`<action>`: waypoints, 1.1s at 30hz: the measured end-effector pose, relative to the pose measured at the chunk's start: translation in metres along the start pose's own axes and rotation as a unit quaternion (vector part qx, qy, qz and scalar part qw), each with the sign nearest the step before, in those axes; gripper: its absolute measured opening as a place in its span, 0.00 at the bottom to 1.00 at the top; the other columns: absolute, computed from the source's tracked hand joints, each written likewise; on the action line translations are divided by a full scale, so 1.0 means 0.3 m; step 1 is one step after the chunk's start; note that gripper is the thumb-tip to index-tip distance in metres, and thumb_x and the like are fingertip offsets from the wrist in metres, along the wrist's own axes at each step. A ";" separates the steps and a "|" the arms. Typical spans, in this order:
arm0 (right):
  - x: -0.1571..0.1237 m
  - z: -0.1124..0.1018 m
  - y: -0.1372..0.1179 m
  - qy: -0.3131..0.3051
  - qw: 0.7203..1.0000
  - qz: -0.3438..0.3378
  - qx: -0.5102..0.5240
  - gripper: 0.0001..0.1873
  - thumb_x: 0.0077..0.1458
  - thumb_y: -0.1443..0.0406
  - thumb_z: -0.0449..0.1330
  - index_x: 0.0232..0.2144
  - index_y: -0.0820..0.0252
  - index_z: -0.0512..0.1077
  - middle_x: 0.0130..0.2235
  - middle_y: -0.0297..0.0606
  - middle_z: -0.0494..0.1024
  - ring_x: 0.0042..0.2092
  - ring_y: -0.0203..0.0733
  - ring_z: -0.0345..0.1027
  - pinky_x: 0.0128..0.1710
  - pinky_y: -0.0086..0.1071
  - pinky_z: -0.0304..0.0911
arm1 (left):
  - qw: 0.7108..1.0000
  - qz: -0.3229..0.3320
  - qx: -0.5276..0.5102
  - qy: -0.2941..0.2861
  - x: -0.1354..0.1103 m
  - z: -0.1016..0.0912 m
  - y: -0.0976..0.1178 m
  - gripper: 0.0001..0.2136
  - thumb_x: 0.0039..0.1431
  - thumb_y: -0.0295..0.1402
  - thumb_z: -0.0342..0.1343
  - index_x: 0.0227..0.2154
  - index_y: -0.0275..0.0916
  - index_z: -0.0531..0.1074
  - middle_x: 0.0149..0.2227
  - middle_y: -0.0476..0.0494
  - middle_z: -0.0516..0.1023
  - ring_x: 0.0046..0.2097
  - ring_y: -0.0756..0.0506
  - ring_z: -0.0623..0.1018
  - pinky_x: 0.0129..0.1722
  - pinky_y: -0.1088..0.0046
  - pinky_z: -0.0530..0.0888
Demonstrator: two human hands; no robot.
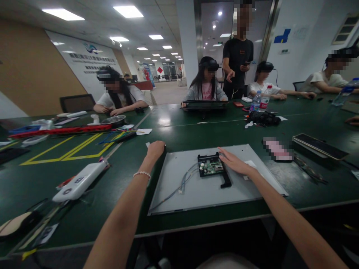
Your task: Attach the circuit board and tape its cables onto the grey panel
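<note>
A grey metal panel (202, 186) lies flat on the green table (168, 130) in front of me. A black bracket with a green circuit board (211, 167) sits on its upper middle, and thin wires (183, 182) run from it toward the panel's lower left. My left hand (155, 148) rests curled over the panel's far left corner, its fingertips hidden behind the edge. My right hand (234, 161) lies flat with fingers stretched out, touching the right side of the circuit board bracket. A bead bracelet sits on my left wrist.
A white device (81, 181) lies to the left, near yellow tape lines (70, 149). A dark tablet (319, 145) and a blurred pink item (276, 148) lie to the right. Water bottles (260, 100) and several seated people ring the table's far side; one person stands.
</note>
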State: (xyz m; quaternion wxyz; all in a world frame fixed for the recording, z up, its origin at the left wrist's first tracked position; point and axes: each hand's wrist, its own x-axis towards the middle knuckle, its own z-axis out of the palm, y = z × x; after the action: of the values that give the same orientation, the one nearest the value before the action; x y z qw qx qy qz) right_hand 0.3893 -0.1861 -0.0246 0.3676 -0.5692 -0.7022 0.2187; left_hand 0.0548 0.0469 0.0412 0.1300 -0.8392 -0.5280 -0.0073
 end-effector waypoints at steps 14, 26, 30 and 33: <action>-0.027 -0.025 -0.022 -0.051 0.995 -0.062 -0.056 0.53 0.46 0.45 0.63 0.66 0.52 0.45 0.64 0.47 0.57 0.63 0.59 0.52 0.61 0.53 0.48 | 0.978 0.191 -0.044 0.076 -0.096 -0.176 0.414 0.15 0.62 0.28 0.43 0.42 0.37 0.75 0.42 0.37 0.78 0.45 0.43 0.76 0.45 0.69 0.70; -0.019 -0.029 -0.014 -0.053 0.996 -0.064 -0.026 0.56 0.43 0.47 0.66 0.66 0.55 0.44 0.64 0.49 0.56 0.63 0.57 0.52 0.61 0.51 0.48 | 0.955 0.292 -0.026 0.045 -0.163 -0.167 0.639 0.11 0.58 0.23 0.49 0.37 0.32 0.76 0.38 0.32 0.78 0.43 0.40 0.78 0.41 0.68 0.72; -0.018 -0.025 -0.013 -0.049 0.996 -0.061 -0.031 0.56 0.43 0.48 0.67 0.66 0.56 0.45 0.64 0.49 0.55 0.63 0.58 0.52 0.61 0.52 0.48 | 0.954 0.295 -0.032 0.038 -0.173 -0.148 0.677 0.10 0.58 0.24 0.49 0.34 0.32 0.77 0.36 0.32 0.78 0.41 0.40 0.78 0.40 0.67 0.72; -0.019 -0.024 -0.014 -0.048 0.997 -0.058 -0.031 0.56 0.43 0.49 0.67 0.66 0.56 0.44 0.64 0.49 0.55 0.63 0.57 0.52 0.61 0.51 0.49 | 0.955 0.291 -0.037 0.035 -0.182 -0.141 0.695 0.10 0.59 0.25 0.49 0.33 0.32 0.77 0.35 0.32 0.79 0.40 0.41 0.79 0.41 0.67 0.72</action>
State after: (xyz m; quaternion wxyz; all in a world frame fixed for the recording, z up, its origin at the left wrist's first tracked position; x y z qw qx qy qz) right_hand 0.3924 -0.1933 -0.0186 0.3280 -0.5272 -0.7575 0.2018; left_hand 0.2212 -0.0961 0.0300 0.1139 -0.9599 -0.2557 -0.0184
